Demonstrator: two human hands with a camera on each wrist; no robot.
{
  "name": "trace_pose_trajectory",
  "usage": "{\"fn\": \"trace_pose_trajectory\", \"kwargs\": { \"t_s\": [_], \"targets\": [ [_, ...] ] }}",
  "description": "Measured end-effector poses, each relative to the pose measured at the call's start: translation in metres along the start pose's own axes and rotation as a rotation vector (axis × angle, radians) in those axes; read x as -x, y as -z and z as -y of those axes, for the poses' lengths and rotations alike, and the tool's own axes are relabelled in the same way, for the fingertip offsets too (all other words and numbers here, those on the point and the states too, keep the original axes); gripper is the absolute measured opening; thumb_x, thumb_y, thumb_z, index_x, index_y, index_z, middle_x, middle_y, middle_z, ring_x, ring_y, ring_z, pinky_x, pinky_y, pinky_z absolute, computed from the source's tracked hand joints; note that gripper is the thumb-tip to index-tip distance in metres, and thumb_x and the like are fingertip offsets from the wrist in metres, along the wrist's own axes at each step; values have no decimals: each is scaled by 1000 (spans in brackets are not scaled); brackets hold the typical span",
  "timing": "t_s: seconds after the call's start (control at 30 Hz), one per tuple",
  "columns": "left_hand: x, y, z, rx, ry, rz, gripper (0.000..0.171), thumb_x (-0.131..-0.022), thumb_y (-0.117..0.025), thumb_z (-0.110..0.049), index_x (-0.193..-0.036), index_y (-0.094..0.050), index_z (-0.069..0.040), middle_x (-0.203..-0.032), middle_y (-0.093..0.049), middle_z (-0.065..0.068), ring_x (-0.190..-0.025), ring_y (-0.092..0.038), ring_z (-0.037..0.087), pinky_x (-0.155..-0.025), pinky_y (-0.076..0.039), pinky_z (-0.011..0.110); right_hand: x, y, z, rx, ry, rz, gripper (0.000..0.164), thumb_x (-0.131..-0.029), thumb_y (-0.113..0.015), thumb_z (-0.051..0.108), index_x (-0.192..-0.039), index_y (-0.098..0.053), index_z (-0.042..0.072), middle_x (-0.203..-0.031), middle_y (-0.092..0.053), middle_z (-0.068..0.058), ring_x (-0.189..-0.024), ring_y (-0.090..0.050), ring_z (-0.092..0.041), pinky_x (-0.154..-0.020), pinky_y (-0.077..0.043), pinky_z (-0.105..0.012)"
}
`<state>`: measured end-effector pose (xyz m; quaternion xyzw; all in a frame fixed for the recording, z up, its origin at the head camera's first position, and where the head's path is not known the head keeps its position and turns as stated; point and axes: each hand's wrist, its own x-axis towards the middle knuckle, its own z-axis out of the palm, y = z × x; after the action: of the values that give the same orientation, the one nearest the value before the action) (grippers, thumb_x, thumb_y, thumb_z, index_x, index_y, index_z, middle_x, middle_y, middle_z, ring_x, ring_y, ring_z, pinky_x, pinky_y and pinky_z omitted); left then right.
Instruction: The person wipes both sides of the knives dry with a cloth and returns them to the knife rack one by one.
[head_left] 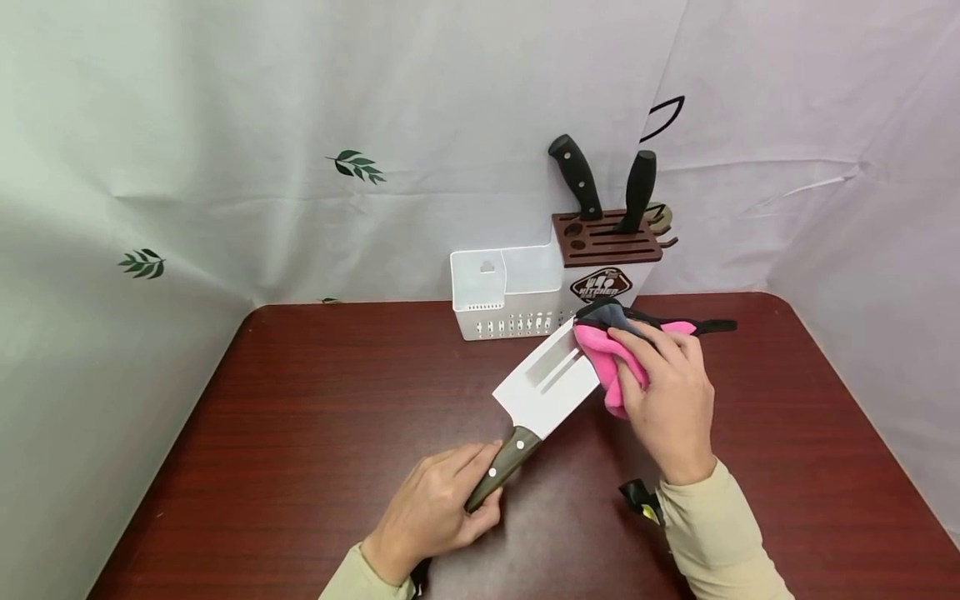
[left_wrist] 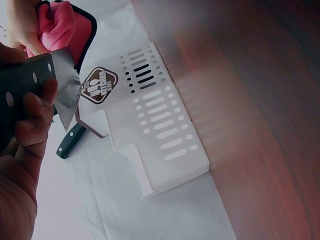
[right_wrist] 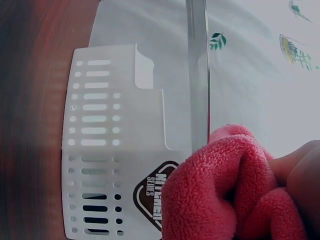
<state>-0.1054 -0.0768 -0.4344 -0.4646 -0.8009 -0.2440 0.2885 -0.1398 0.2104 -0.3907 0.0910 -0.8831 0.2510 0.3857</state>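
Observation:
My left hand [head_left: 442,504] grips the dark handle [head_left: 504,468] of a cleaver, its broad pale blade [head_left: 543,400] pointing up and to the right in the head view. With my right hand [head_left: 671,396] I hold a pink and grey cloth [head_left: 611,358] folded at the far end of that blade, covering its tip corner. The right wrist view has the pink cloth [right_wrist: 220,190] bunched around the blade [right_wrist: 199,75], seen edge-on. In the left wrist view, fingers [left_wrist: 37,115] of the left hand curl round the handle [left_wrist: 25,85].
A white knife holder [head_left: 510,321] with a slotted brown top [head_left: 607,237] stands at the table's back edge, by the fabric wall. Two black-handled knives [head_left: 576,177] stick up from it. A small black object [head_left: 639,497] lies by the right sleeve on the red-brown table [head_left: 337,400].

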Motion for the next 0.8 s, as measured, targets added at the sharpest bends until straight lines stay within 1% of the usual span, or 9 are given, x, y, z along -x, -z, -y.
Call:
{"fn": "trace_pose_trajectory", "kwargs": {
  "t_s": [0.13,0.27,0.37,0.47,0.67,0.8],
  "targets": [
    [1,1,1,4,14,-1,39,-90,-55,-20,-119,-66,4,-98,-69,5,-78,-68,14,-67,-56,27,0,0,-2,-10,-2,-4,29,-90,-66,11,-117,-76,9,-123,-69,-11,-103,-54,-38,-84,-46,-43],
    [1,2,1,2,20,-5,40,-92,-53,-21,-119,-67,4,-97,-70,5,-78,-68,14,-67,-56,27,0,0,-2,-25,-13,-13,28,-89,-66,11,-115,-76,10,-121,-70,-11,-103,-55,-37,-85,-46,-42],
    [2,3,2,-1,19,-6,40,-93,-51,-22,-118,-67,4,-97,-70,5,-80,-68,15,-68,-57,28,0,0,-1,-34,-18,-27,28,-86,-67,8,-112,-77,10,-118,-71,-10,-100,-55,-36,-81,-47,-44],
    [2,3,3,1,22,-6,40,-92,-52,-22,-118,-67,5,-98,-70,6,-80,-69,15,-68,-57,28,0,0,1,-35,-20,-34,28,-84,-68,6,-110,-78,10,-115,-72,-10,-98,-56,-35,-77,-49,-48],
    [2,5,5,12,37,-14,39,-86,-60,-17,-118,-67,6,-98,-70,6,-79,-69,15,-68,-57,28,0,2,3,-16,-11,8,28,-84,-67,9,-109,-78,10,-114,-72,-11,-98,-56,-34,-71,-51,-50],
    [2,5,5,11,42,-15,40,-85,-61,-17,-118,-67,6,-99,-70,6,-79,-69,15,-68,-57,28,1,4,4,-9,6,33,29,-82,-66,9,-109,-78,10,-114,-72,-12,-99,-56,-34,-71,-51,-50]
  ]
}}
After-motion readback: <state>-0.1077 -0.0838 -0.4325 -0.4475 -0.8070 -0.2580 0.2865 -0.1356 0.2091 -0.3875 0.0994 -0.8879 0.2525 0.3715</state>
